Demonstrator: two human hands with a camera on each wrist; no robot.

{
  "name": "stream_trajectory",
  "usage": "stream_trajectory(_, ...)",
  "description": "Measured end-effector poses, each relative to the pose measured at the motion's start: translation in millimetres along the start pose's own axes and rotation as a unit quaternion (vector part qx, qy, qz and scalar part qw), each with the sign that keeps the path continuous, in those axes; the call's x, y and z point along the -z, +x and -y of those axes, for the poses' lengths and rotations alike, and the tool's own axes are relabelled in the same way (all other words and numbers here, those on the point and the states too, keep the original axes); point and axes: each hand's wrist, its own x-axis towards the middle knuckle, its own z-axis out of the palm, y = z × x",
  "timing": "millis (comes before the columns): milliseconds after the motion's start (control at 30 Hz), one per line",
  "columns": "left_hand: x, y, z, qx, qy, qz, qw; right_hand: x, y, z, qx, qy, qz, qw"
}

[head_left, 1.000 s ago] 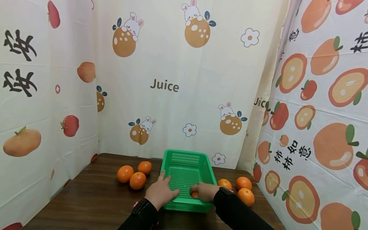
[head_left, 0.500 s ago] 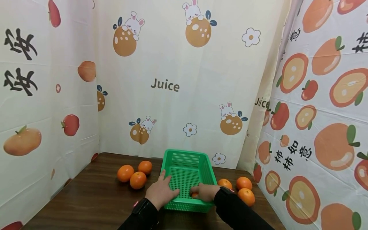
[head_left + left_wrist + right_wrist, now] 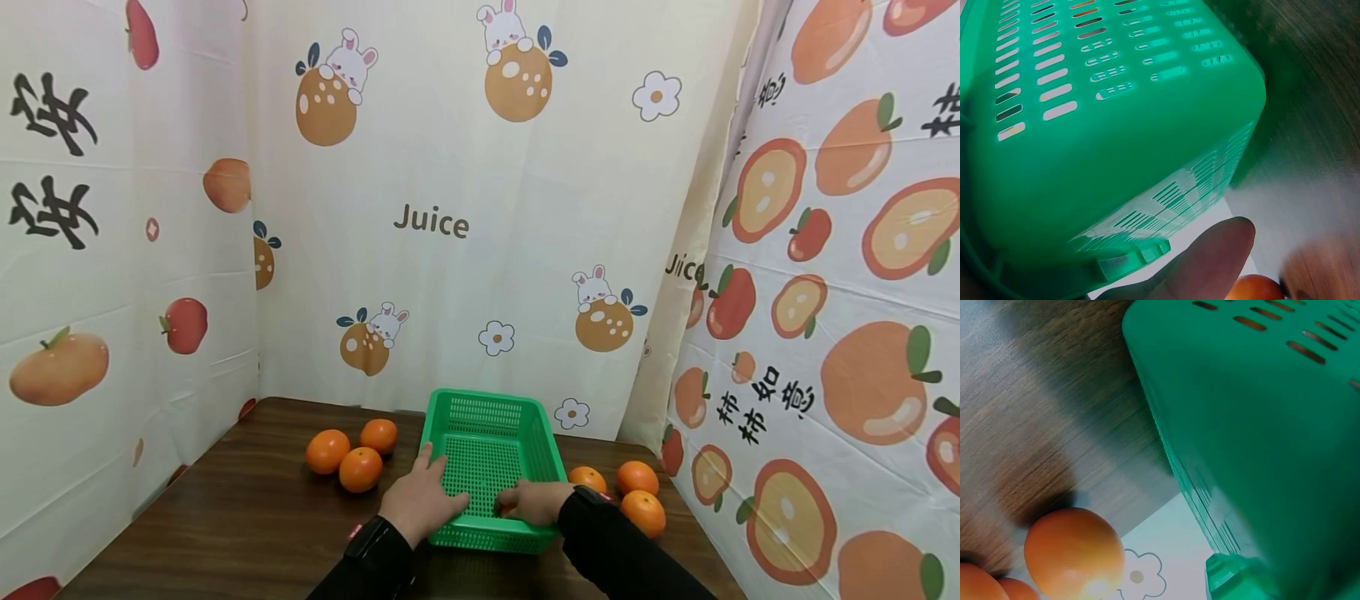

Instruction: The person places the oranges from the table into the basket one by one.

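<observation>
A green plastic basket [image 3: 483,533] with slotted walls stands on the table. My left hand [image 3: 420,504] rests at its near left corner, fingers straight and spread along the left rim, thumb over the front rim. In the left wrist view a finger [image 3: 1213,262] of that hand reaches past the basket's outer wall. My right hand [image 3: 534,502] reaches over the right rim into the near right part of the basket. Its fingers curl round an orange [image 3: 506,511], mostly hidden beneath them. The right wrist view shows the basket's outside [image 3: 1241,425] but not the hand.
Three oranges [image 3: 361,469] lie in a cluster on the dark wooden table [image 3: 210,517] left of the basket. Three more oranges [image 3: 642,513] lie to its right, beside the right sleeve. Printed curtains [image 3: 450,275] hang behind and at both sides of the table.
Both hands and the basket stay in place. Slightly less of the orange shows under the right fingers. The head view has tilted a tiny bit.
</observation>
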Motion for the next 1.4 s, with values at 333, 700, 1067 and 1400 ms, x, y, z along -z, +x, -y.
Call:
stream_trajectory(333,0.5,-0.5,-0.4,-0.001,0.004,-0.006,1.0,1.3,4.7,0.1,-0.038,-0.024,0.014,0.999)
stream_trajectory(700,2.8,-2.0,-2.8,0.004,0.004,-0.001,1.0,2.0,5.5,1.3,-0.049,-0.015,0.017,0.999)
stream_trajectory(1067,6.2,-4.9,-7.1,0.012,-0.002,0.002,0.9999,2.4,-0.1,-0.1,-0.004,0.034,0.01,0.999)
stream_trajectory(1400,3.0,-1.8,-4.8,0.013,0.011,0.005,0.9998,-0.2,-3.7,0.7,0.028,0.001,-0.04,0.999)
